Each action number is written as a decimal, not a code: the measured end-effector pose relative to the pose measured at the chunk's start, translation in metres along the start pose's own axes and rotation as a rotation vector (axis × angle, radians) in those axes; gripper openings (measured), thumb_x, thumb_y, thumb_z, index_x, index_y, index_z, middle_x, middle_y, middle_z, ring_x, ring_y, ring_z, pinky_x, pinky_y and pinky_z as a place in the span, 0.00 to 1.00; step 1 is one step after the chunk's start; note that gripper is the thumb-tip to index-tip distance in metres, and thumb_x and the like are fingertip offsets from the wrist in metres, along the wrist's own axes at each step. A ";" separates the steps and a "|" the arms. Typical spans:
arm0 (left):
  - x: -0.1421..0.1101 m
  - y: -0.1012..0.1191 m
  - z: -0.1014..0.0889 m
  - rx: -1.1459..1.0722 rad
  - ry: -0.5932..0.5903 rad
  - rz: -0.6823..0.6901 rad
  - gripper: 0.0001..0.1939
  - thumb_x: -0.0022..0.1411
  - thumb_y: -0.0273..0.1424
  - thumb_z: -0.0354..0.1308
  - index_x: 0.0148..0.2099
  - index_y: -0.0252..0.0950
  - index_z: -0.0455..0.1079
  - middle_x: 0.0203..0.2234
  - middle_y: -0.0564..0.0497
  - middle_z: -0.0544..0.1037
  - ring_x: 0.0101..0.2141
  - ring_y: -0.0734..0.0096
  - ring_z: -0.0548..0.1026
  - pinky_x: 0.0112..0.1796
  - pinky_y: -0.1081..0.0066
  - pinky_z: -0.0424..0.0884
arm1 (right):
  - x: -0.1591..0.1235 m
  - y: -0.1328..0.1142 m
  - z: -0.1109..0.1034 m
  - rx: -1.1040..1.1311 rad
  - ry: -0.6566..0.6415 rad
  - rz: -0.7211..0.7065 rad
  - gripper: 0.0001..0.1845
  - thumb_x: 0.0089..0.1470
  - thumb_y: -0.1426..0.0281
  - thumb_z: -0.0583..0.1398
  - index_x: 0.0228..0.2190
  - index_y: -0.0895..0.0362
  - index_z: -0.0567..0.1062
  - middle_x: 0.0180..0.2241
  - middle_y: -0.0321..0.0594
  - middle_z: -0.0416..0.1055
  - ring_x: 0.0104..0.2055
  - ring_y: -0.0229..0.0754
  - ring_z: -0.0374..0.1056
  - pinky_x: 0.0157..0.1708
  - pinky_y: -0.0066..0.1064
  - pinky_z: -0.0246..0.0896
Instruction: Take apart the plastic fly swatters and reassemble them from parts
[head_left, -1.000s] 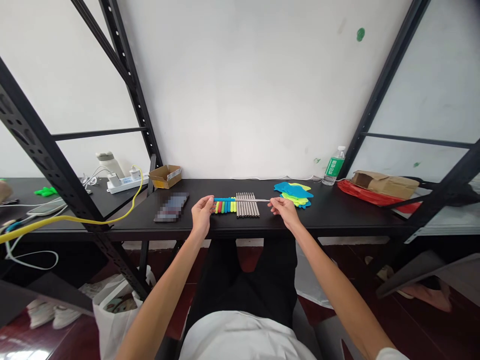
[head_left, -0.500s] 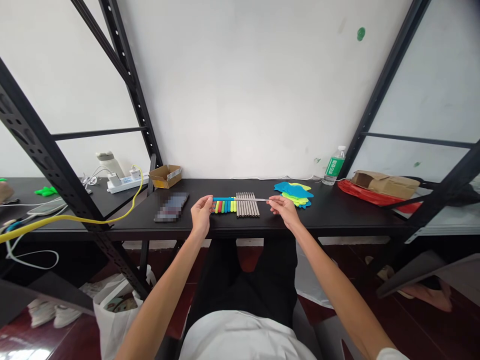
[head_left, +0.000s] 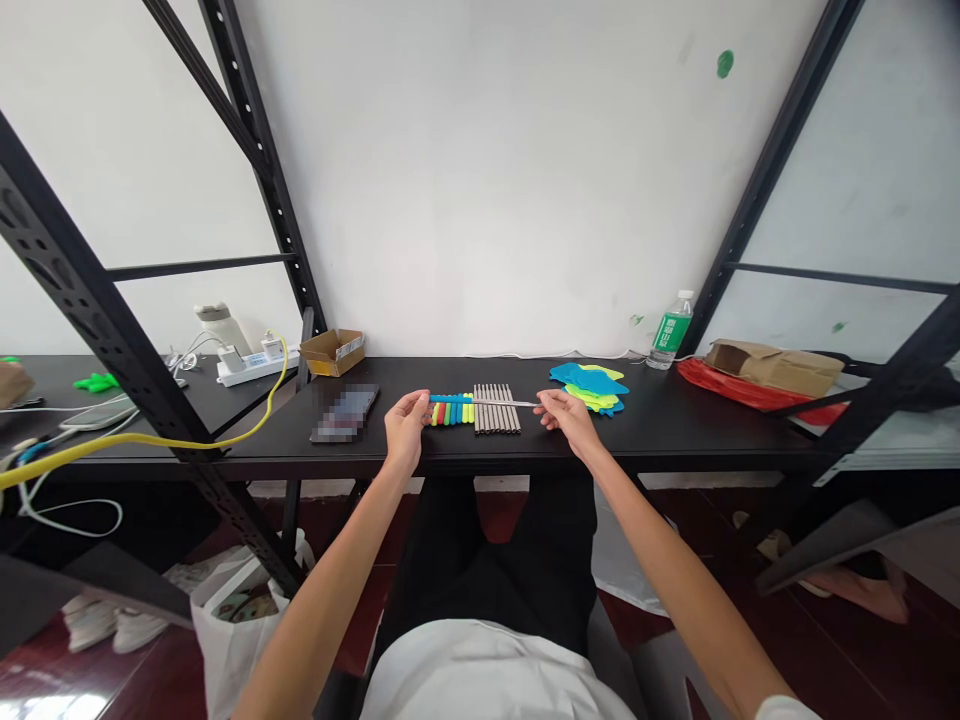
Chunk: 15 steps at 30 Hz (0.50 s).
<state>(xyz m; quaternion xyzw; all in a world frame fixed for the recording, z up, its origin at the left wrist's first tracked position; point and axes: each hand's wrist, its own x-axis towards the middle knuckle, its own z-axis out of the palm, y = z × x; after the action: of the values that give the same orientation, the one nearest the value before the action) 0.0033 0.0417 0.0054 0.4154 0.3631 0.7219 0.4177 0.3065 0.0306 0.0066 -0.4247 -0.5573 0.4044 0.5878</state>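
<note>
Over the front of the black desk, my left hand (head_left: 406, 425) pinches the blue grip end of a thin rod (head_left: 451, 399). Its slim metal shaft runs level to the right, where the fingertips of my right hand (head_left: 566, 412) close on the far tip. Beneath the rod lies a row of similar rods (head_left: 496, 412), side by side, with metal tubes on the right and coloured grips (head_left: 452, 413) in yellow, red, green and blue on the left. Beyond my right hand is a pile of flat blue and yellow plastic pieces (head_left: 592, 380).
A phone-like device (head_left: 345, 414) lies left of my hands, with an open cardboard box (head_left: 332, 352) behind it. A water bottle (head_left: 671, 331) stands at the back right, beside a red bag (head_left: 727, 388) under brown cardboard. Black shelf posts rise on both sides; a yellow cable (head_left: 150, 437) crosses the left.
Both hands keep the rod stretched between them in nearly the same place. The whole view has shifted very slightly.
</note>
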 end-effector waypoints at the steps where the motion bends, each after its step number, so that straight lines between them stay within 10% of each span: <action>1: 0.000 0.000 0.000 -0.001 0.004 0.001 0.23 0.46 0.44 0.72 0.40 0.33 0.78 0.31 0.47 0.78 0.28 0.73 0.72 0.29 0.73 0.67 | 0.000 -0.001 0.000 0.008 -0.004 -0.001 0.24 0.48 0.51 0.67 0.39 0.55 0.78 0.31 0.42 0.79 0.26 0.37 0.68 0.23 0.27 0.61; 15: -0.002 0.004 0.003 -0.016 -0.021 -0.030 0.23 0.44 0.44 0.73 0.39 0.33 0.78 0.28 0.49 0.77 0.27 0.74 0.72 0.29 0.73 0.66 | 0.002 0.004 -0.002 -0.012 0.028 -0.013 0.20 0.45 0.54 0.69 0.33 0.56 0.80 0.34 0.45 0.80 0.26 0.37 0.68 0.23 0.28 0.63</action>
<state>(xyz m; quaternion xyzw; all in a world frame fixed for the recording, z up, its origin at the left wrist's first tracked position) 0.0052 0.0388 0.0094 0.4142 0.3590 0.7140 0.4356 0.3088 0.0338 0.0033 -0.4303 -0.5543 0.3910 0.5956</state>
